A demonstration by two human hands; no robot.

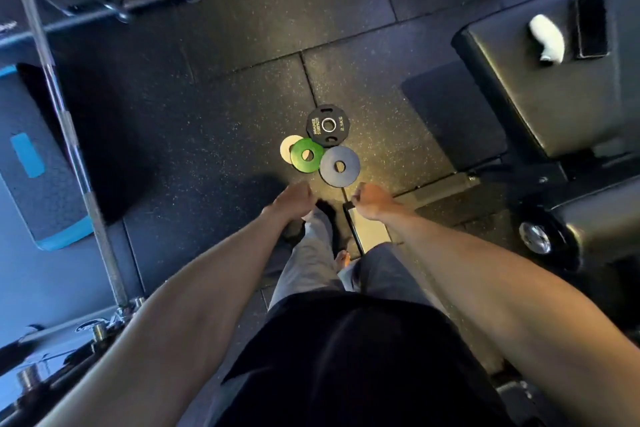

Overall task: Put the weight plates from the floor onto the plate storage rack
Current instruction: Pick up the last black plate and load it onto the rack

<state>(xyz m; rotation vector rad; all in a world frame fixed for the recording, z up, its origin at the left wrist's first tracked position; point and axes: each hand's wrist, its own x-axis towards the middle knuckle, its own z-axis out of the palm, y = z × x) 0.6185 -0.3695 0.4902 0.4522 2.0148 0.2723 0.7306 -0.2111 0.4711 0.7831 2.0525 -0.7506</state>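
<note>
Right hand (372, 199): hangs loosely curled, empty, nearest flat grey metal disc plate (339, 166), just ahead below; left hand (292, 199) likewise.

One view only, worn on the head; wide-angle lens, straight lines bowing toward the edges; aimed steeply down and a little forward, over the wearer's own shirt (346, 357) and legs; the floor (242, 97) fills the middle of the frame, seen from well above; weight plates (315, 149) sit near centre, small in frame; a padded bench (554, 107) enters at the right edge, a barbell (68, 121) at the left; forearms (207, 288) reach in from the lower corners.
</note>
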